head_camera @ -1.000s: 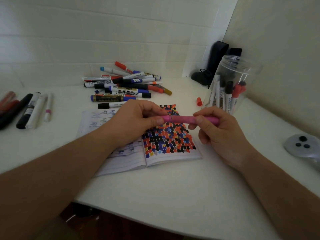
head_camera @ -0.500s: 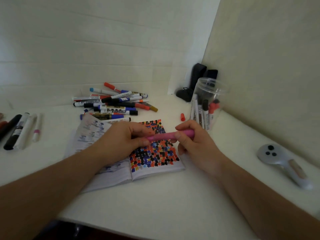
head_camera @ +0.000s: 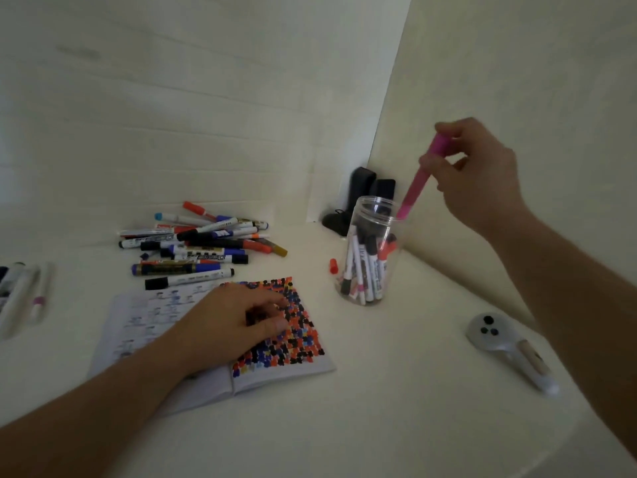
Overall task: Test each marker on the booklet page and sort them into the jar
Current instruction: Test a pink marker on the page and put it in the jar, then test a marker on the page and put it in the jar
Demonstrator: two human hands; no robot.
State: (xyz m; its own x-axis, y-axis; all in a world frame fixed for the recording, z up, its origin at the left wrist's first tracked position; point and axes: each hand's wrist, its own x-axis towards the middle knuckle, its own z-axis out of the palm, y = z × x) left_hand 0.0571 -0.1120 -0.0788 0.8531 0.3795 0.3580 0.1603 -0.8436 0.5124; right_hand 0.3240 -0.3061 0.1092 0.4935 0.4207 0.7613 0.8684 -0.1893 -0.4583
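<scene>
My right hand (head_camera: 477,174) pinches a pink marker (head_camera: 418,179) near its top end, raised above the table. The marker slants down-left, its lower tip just at the rim of the clear plastic jar (head_camera: 370,215). Several markers stand inside the jar. My left hand (head_camera: 234,322) rests on the open booklet (head_camera: 275,370), fingers loosely curled over the right page, which is covered in coloured test blotches. A pile of loose markers (head_camera: 196,246) lies behind the booklet.
More markers (head_camera: 20,291) lie at the table's left edge. A loose red cap (head_camera: 333,266) sits left of the jar. A grey handheld device (head_camera: 510,350) lies at the right. Black objects (head_camera: 358,198) stand in the corner behind the jar.
My left hand let go of the pink marker and dropped onto the booklet. My right hand lifted the marker up and right, tilting it tip-down over the jar.
</scene>
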